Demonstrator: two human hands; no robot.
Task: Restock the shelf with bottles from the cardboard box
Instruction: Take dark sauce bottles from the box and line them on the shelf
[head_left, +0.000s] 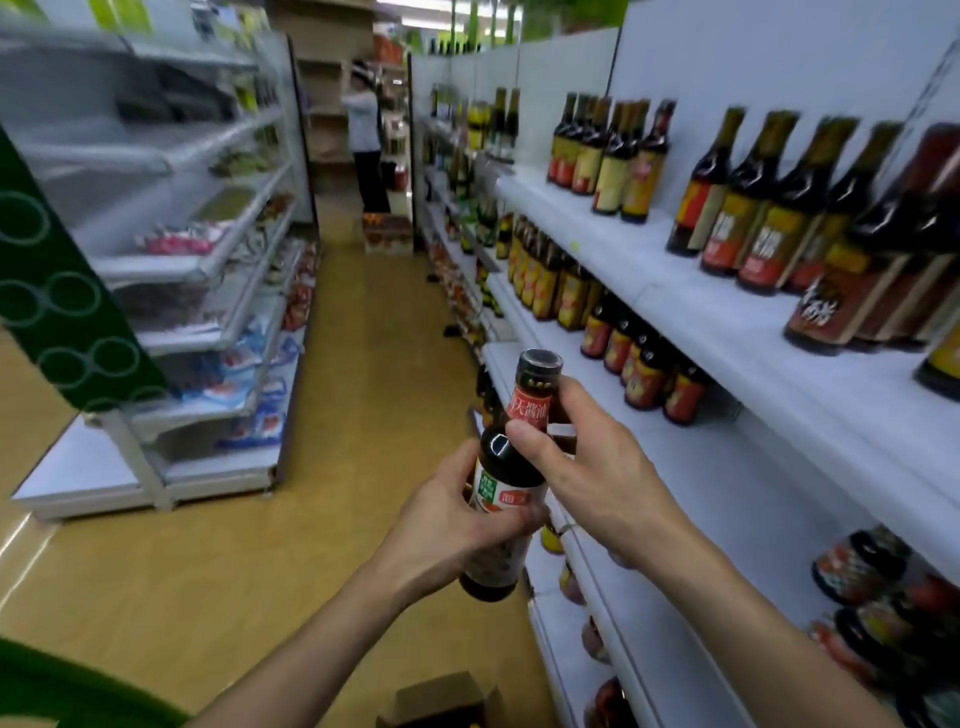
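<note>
My left hand (441, 519) and right hand (587, 462) both hold one bottle (498, 499), so next I must place it on the shelf (727, 467).

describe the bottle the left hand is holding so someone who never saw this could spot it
Start at the white shelving along the right of the aisle, then look in front of it, where two bare hands meet. The left hand wraps the body of a dark glass bottle with a black cap. Unlike the red-necked bottle pinched in the right hand, it sits lower, with a green-and-white label.
</note>
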